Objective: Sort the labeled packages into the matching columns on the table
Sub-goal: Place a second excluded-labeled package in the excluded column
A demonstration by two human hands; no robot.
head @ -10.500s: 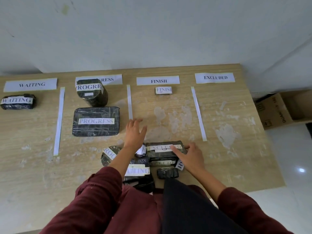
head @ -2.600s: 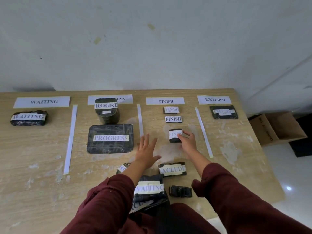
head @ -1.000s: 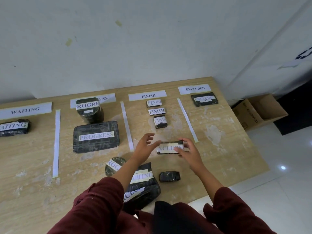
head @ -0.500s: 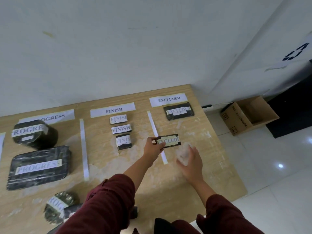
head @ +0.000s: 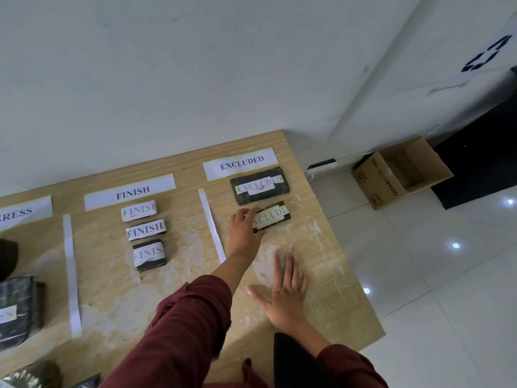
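Maroon-sleeved L hand (head: 244,229) outstretched, gripping EXCLUDED pkg (head: 271,217) | R hand (head: 285,292) flat, splayed

Table (head: 321,247) – scuffed matt wood; packages (head: 260,186) – glossy black wrap, paper labels.

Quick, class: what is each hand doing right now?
Left hand: closed on the small EXCLUDED package.
Right hand: open, flat, holding nothing.

Your small EXCLUDED package (head: 270,217) lies at six o'clock of the larger EXCLUDED package (head: 260,186); three FINISH packages (head: 145,229) at nine o'clock.
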